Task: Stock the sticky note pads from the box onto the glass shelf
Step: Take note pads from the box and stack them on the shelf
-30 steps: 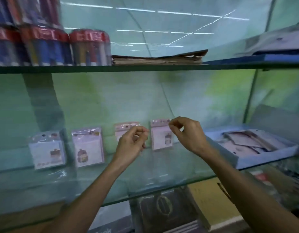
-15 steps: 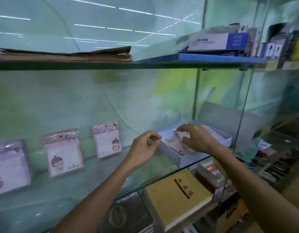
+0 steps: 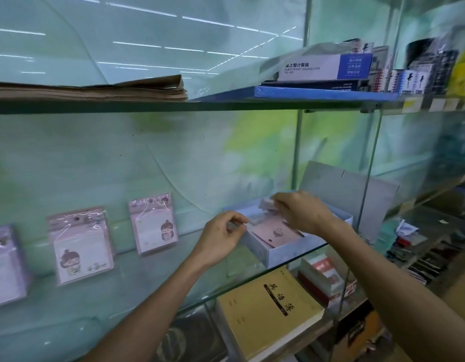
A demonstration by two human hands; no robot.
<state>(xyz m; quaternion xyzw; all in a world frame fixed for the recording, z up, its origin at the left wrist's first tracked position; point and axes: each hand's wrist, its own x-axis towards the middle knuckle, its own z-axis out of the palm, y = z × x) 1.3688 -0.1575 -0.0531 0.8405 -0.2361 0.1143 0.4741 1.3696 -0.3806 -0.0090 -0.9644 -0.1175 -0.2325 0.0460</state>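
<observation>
Both hands reach into an open blue box (image 3: 294,253) parked at the right end of a glass shelf (image 3: 147,291), where a person is restocking packaged sticky note pads. The right hand (image 3: 302,212), over the box at about three o'clock in the view, has its fingers curled on the top edge of a cellophane-wrapped pad (image 3: 268,203); the left hand (image 3: 222,240), just beside the box's near-left corner, pinches what looks like the clear header of another pad (image 3: 254,221), though blur makes that grip hard to confirm. The box sits within easy reach of the open stretch of shelf, probably so each pad travels only a short way leftward.

Three pads already stand toward nine o'clock, leaning back against the green rear panel: a pink one (image 3: 154,224) nearest the box, another pink one (image 3: 81,245) farther left, and a lilac one (image 3: 4,267) cut off by the frame edge. Each rests on its bottom edge, long axis near upright, hang-hole header at twelve o'clock and cartoon face toward the aisle, presumably for shoppers to read. The pads left in the box (image 3: 275,235) lie flat and overlapped, their long axes running roughly from the near-left corner to the far right, so each will likely need tipping upright.

On the shelf below sits a yellow exercise book (image 3: 268,309).
</observation>
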